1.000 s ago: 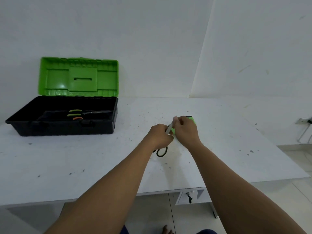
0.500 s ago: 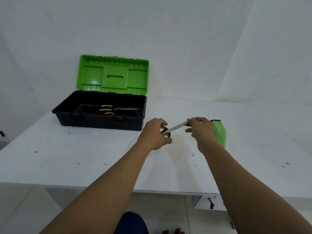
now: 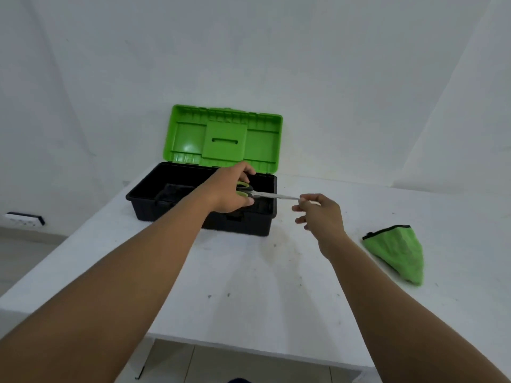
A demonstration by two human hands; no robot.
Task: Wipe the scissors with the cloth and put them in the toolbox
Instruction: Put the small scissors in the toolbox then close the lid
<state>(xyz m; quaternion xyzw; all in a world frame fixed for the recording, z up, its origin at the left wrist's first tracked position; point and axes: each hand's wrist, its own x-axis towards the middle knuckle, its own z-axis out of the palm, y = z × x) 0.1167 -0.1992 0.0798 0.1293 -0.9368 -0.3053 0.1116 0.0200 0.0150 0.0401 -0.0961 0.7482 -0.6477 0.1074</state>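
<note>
From the head camera, the person's left hand (image 3: 231, 193) grips the scissors (image 3: 265, 194) by their green and grey handles, fingers curled round the loops, and holds them level over the right end of the open toolbox (image 3: 201, 214), the closed blades pointing out to the right past the box's right wall. The right hand (image 3: 320, 214) is raised beside that wall, and its thumb and forefinger pinch the very tip of the blades, while the other fingers (image 3: 300, 219) curl loosely underneath. The toolbox sits toward the far left corner of the white worktop (image 3: 249, 286); its black tub is open, and its bright green lid (image 3: 225, 139) stands upright, close to the wall behind. Some dark contents lie in the left part of the tub, too dim to make out. The green cloth (image 3: 398, 252), edged in black, lies crumpled on the worktop near the right edge, well apart from both hands and the box. The worktop surface shows small dark specks and smudges between the forearms.
</note>
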